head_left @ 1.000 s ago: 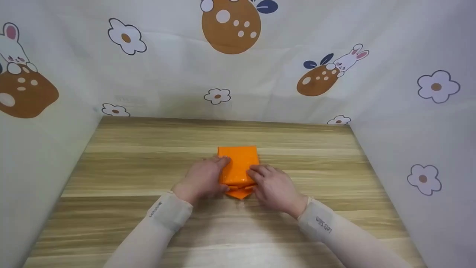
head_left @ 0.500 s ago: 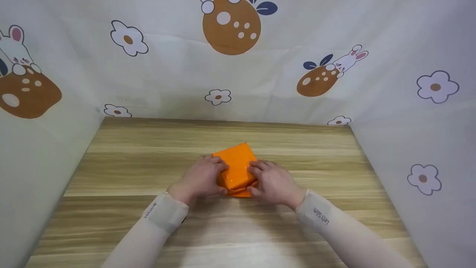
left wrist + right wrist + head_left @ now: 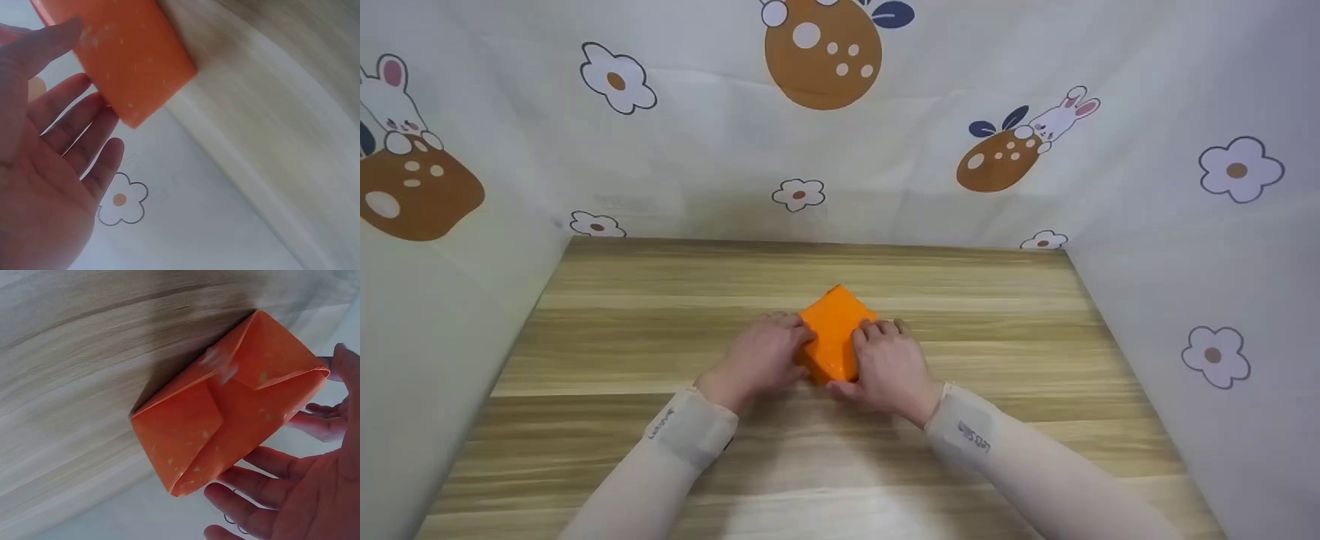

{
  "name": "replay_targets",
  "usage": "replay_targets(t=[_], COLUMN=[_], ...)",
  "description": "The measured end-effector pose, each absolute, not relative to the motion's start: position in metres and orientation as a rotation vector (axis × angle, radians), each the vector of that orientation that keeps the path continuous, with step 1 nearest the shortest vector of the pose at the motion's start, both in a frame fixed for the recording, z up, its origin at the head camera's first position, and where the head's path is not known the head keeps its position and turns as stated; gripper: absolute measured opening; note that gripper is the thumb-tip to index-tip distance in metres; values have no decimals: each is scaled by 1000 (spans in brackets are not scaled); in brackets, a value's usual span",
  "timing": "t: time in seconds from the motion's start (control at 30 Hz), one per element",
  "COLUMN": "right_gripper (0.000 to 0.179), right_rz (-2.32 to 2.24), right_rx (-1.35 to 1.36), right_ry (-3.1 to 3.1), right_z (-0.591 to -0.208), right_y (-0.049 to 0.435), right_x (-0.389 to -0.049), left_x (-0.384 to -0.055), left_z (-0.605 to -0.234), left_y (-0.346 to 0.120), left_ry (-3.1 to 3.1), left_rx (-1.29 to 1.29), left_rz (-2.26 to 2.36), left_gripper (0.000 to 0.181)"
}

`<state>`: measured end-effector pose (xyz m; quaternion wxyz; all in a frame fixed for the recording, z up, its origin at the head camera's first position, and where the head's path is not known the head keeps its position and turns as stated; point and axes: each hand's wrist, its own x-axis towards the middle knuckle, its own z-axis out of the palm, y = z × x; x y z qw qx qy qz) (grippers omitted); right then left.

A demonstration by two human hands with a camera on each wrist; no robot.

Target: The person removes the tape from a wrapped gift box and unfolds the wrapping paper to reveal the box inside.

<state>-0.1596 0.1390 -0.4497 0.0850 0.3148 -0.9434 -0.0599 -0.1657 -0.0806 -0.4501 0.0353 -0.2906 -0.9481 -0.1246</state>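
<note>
A box wrapped in orange paper (image 3: pixel 834 330) stands on the table in the head view, turned so one corner points away from me. My left hand (image 3: pixel 765 352) holds its left side; in the left wrist view the thumb (image 3: pixel 56 42) lies against the paper and the fingertips touch its edge. With my right hand (image 3: pixel 889 367) I hold the right side, the thumb near the front corner. The right wrist view shows a box end (image 3: pixel 219 405) with folded paper flaps and a shiny clear patch, perhaps tape. Both hands hide parts of the box's sides.
The wood-grain table (image 3: pixel 660 277) extends around the box on all sides. A pale cloth (image 3: pixel 697 142) printed with rabbits, flowers and brown fruit encloses the back and both sides.
The box has turned counterclockwise between my hands. The pointed front flap has swung to the right and is hidden in the head view. My right hand has shifted left with it.
</note>
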Motion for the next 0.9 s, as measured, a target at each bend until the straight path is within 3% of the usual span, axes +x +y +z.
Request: replay_targets(t=[0.23,0.67,0.9], right_gripper=[78,71,72], right_rz=[-2,105,90], right_rx=[1082,1318,1334], right_ry=[-2848,-2869,-2856], right_z=[-449,-442,-440], right_y=[154,179,178], right_x=[-170,-190,-190], left_x=[-161,-163,-162], left_z=[-447,-448,-450], left_y=[-77,-70,-71], left_ry=[-2909,-2864,-2934], left_rx=[-936,-1024,-994], left_rz=[-302,-265,-347], left_gripper=[30,37,50])
